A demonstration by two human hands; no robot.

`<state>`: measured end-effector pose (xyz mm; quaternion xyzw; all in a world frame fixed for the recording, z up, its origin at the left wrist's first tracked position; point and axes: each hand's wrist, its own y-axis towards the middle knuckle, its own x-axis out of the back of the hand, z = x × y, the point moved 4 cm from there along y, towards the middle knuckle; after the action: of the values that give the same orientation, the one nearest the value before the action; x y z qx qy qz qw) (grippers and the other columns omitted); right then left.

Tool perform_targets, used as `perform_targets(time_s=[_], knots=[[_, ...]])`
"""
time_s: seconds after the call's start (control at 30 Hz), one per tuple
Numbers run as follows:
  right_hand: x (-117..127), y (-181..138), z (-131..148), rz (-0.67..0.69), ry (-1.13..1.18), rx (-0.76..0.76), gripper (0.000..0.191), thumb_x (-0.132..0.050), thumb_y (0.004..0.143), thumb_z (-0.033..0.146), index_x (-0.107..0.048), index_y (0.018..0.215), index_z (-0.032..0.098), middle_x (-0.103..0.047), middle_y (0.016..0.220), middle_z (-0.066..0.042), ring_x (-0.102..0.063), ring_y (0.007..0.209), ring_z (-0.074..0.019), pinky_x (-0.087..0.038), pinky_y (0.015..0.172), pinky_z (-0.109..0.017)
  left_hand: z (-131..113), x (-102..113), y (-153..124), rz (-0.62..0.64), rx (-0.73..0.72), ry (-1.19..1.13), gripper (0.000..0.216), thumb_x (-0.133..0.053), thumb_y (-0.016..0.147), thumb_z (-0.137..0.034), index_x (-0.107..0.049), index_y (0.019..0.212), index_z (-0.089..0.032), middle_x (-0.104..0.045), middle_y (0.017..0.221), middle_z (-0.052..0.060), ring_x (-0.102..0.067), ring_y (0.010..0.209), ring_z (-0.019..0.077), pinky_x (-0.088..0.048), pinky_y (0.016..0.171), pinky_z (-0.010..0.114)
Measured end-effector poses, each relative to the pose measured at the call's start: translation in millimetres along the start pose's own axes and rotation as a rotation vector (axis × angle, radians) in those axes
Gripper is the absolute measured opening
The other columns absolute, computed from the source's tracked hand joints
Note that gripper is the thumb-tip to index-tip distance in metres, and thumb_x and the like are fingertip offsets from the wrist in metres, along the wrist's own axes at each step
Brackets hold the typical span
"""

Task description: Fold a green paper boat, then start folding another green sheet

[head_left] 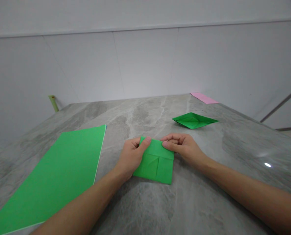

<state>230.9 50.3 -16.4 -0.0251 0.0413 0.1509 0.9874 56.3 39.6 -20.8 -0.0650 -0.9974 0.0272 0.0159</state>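
A grey marble table (196, 202) stood against a plain white wall. Near its front edge, about the middle, lay a folded green paper (157, 164). The left hand (130, 156) pinched its far left corner and the right hand (183, 147) pinched its far right corner. A green sheet stack (59, 173) lay toward the left edge, a folded green boat (193, 120) farther right, and a pink sheet (204, 98) at the far right corner.

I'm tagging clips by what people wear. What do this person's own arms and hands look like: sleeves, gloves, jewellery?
The left forearm and the right forearm are bare as far as the picture's edge; no sleeve shows. The left hand and the right hand are ungloved, with no ring, watch, bracelet or marking visible. The nails that show look unpainted.
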Motion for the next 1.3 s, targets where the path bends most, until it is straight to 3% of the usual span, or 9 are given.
perform_targets(time_s=[0.2, 0.4, 0.5, 0.6, 0.67, 0.97, 1.3], knots=[[1, 0, -1, 0.016, -0.121, 0.015, 0.028, -0.079, 0.069, 0.042, -0.073, 0.074, 0.016, -0.070, 0.064, -0.002, -0.059, 0.056, -0.0109, -0.043, 0.054, -0.023, -7, 1, -1, -0.049, -0.158, 0.311, 0.051, -0.045, 0.087, -0.057, -0.034, 0.053, -0.021, -0.028, 0.053, -0.005, -0.025, 0.047, 0.0089, -0.017, 0.043, 0.023], [0, -2, 4, -0.001, -0.210, 0.085, 0.026, -0.074, 0.073, 0.041, -0.071, 0.073, 0.016, -0.067, 0.062, -0.001, -0.056, 0.054, -0.0108, -0.041, 0.052, -0.023, -9, 4, 0, -0.073, -0.172, 0.325, 0.052, -0.042, 0.088, -0.058, -0.032, 0.052, -0.021, -0.028, 0.052, -0.005, -0.025, 0.047, 0.0089, -0.018, 0.043, 0.023], [0, -4, 8, -0.015, -0.259, 0.139, 0.024, -0.073, 0.074, 0.039, -0.070, 0.074, 0.016, -0.067, 0.063, -0.001, -0.055, 0.055, -0.0114, -0.039, 0.051, -0.023, -6, 2, -1, 0.024, -0.081, 0.250, 0.046, -0.057, 0.081, -0.054, -0.048, 0.054, -0.018, -0.041, 0.052, -0.005, -0.036, 0.047, 0.0090, -0.028, 0.045, 0.021], [1, -5, 9, -0.060, -0.298, 0.173, 0.023, -0.072, 0.075, 0.039, -0.069, 0.074, 0.016, -0.066, 0.062, -0.001, -0.053, 0.053, -0.0113, -0.037, 0.049, -0.023, -1, -3, -3, 0.175, 0.055, 0.200, 0.025, -0.074, 0.070, -0.040, -0.068, 0.073, -0.016, -0.063, 0.065, 0.000, -0.053, 0.056, 0.0127, -0.042, 0.052, 0.023], [2, -4, 9, -0.069, -0.310, 0.173, 0.024, -0.071, 0.075, 0.041, -0.069, 0.074, 0.017, -0.066, 0.063, -0.001, -0.053, 0.053, -0.0119, -0.038, 0.049, -0.024, 0, -3, -4, 0.184, 0.103, 0.189, 0.021, -0.077, 0.067, -0.034, -0.072, 0.077, -0.016, -0.068, 0.070, 0.002, -0.058, 0.059, 0.0146, -0.045, 0.054, 0.024], [0, -3, 4, 0.016, -0.335, 0.149, 0.020, -0.072, 0.075, 0.038, -0.071, 0.073, 0.018, -0.066, 0.065, -0.001, -0.055, 0.057, -0.0138, -0.041, 0.051, -0.025, 0, -2, -3, 0.153, 0.115, 0.107, 0.015, -0.079, 0.066, -0.029, -0.073, 0.071, -0.016, -0.071, 0.066, 0.003, -0.061, 0.054, 0.0153, -0.045, 0.052, 0.024], [16, 4, 7, -0.162, -0.198, 0.139, 0.031, -0.079, 0.065, 0.046, -0.069, 0.069, 0.017, -0.066, 0.063, -0.001, -0.057, 0.056, -0.0137, -0.043, 0.053, -0.026, 0, 1, 1, 0.215, 0.158, -0.056, 0.020, -0.081, 0.066, -0.030, -0.076, 0.074, -0.012, -0.075, 0.074, 0.008, -0.068, 0.063, 0.0170, -0.053, 0.063, 0.027]])
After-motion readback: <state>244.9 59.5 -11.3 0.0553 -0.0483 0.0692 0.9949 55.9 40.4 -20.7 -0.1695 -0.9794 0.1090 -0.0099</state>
